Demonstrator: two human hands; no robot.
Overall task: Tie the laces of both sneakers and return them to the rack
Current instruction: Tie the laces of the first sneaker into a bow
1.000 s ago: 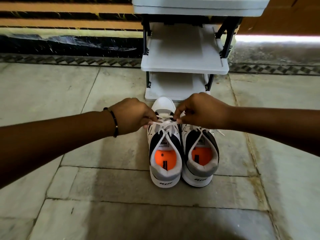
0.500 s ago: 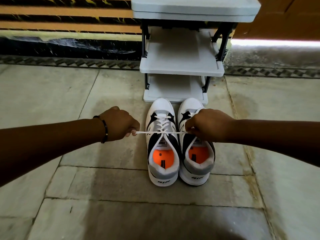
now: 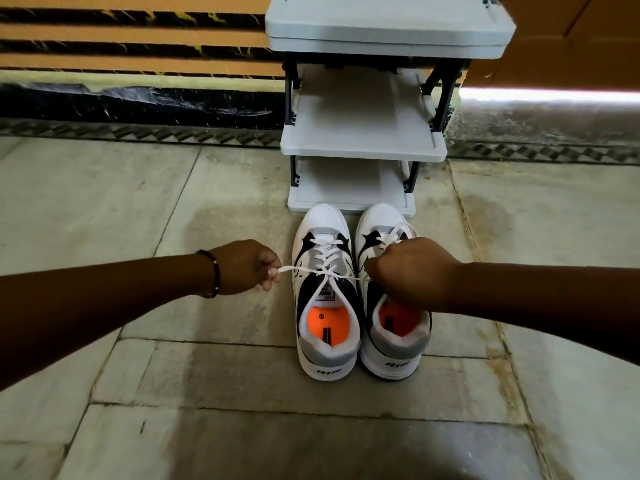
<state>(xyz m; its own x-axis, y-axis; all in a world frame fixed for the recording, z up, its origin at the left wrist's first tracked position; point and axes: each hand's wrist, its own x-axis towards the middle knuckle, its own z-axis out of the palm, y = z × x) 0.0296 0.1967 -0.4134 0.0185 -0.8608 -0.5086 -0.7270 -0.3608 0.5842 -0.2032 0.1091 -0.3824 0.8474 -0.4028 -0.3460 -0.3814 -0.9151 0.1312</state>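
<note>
Two white, black and grey sneakers with orange insoles stand side by side on the floor, toes toward the rack. Across the left sneaker (image 3: 325,348) its white lace (image 3: 304,270) is stretched tight sideways. My left hand (image 3: 244,266) pinches one lace end left of the shoe. My right hand (image 3: 408,271) grips the other end over the right sneaker (image 3: 398,351), hiding that shoe's middle. Loose lace loops of the right sneaker show beyond my right hand. The grey shoe rack (image 3: 363,150) stands just past the toes, its shelves bare.
The floor is stone tile (image 3: 242,427) with dark joints. A wall with orange and black stripes (image 3: 138,46) runs behind the rack. A patterned border strip (image 3: 138,133) lines the base of the wall.
My hands have moved apart from the top of the left sneaker, drawing its lace out tight to both sides. The right hand now lies over the right sneaker.
</note>
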